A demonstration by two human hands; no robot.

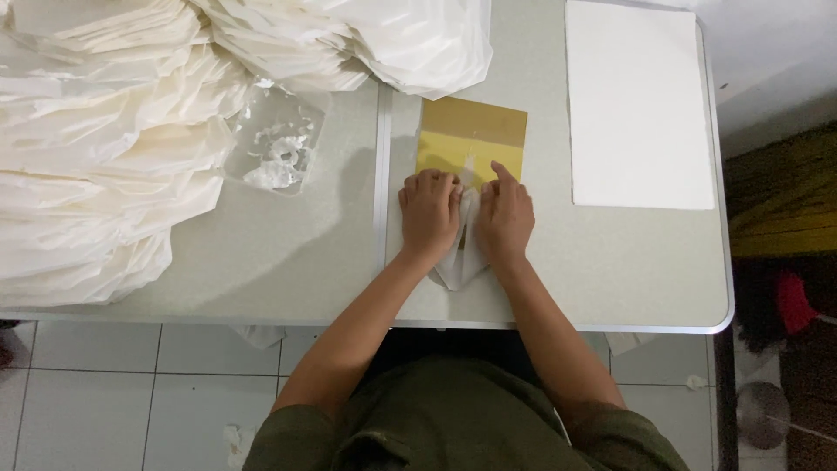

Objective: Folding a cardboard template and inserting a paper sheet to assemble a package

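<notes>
My left hand (429,214) and my right hand (506,216) press side by side on a folded piece of white paper (459,262) lying on the grey table (288,262). The paper's pointed lower end sticks out below my wrists. Its upper part rests over a yellow and brown card (472,138). The right index finger stretches onto the card's yellow part. The left fingers are curled flat on the paper.
A large heap of folded white paper pieces (105,131) covers the table's left and back. A clear plastic bag with white scraps (279,153) lies beside it. A stack of flat white sheets (638,103) sits at right. Tiled floor lies below.
</notes>
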